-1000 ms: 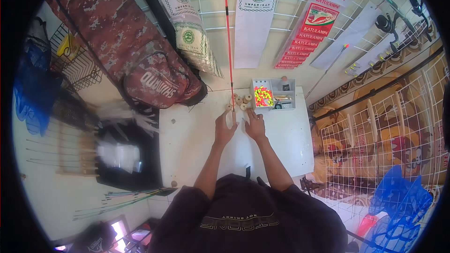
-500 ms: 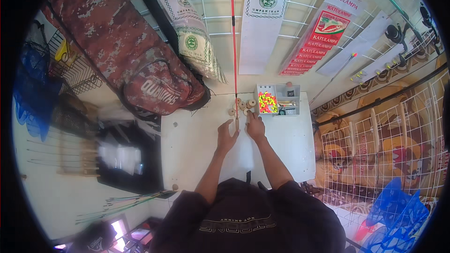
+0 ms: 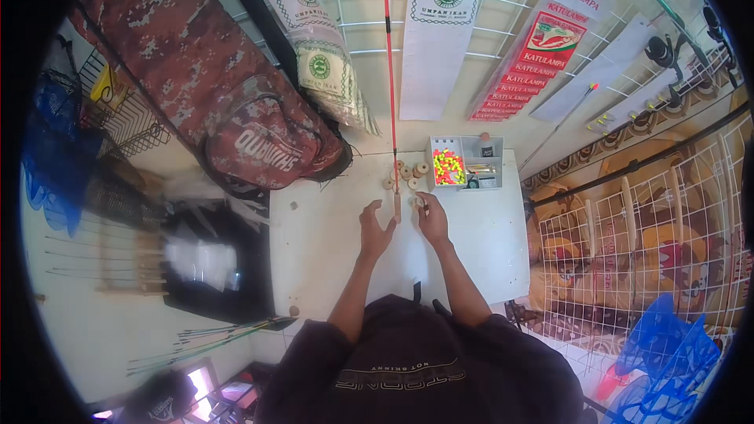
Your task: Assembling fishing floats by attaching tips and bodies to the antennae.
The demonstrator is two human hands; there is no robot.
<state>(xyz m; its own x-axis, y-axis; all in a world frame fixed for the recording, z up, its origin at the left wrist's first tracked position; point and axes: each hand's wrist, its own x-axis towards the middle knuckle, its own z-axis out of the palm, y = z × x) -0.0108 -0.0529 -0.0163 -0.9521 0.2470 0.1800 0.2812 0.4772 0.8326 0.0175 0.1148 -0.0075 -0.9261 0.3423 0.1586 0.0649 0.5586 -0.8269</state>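
Right hand (image 3: 433, 218) is drawn slightly back from pale rings (image 3: 407, 173) at the bench's (image 3: 479, 243) far side; one ring (image 3: 417, 202) seemingly pinched, apparently singled out. Left hand (image 3: 376, 228) is held spread beside red rod (image 3: 390, 71).

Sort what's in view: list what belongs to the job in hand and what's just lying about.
Likely in the job:
red rod, its tan end beside the left hand
small pale piece, apparently pinched in the right hand
clustered tan rings

Seemingly just about:
compartment box with red and yellow bits
camouflage bag
right-hand blue nets
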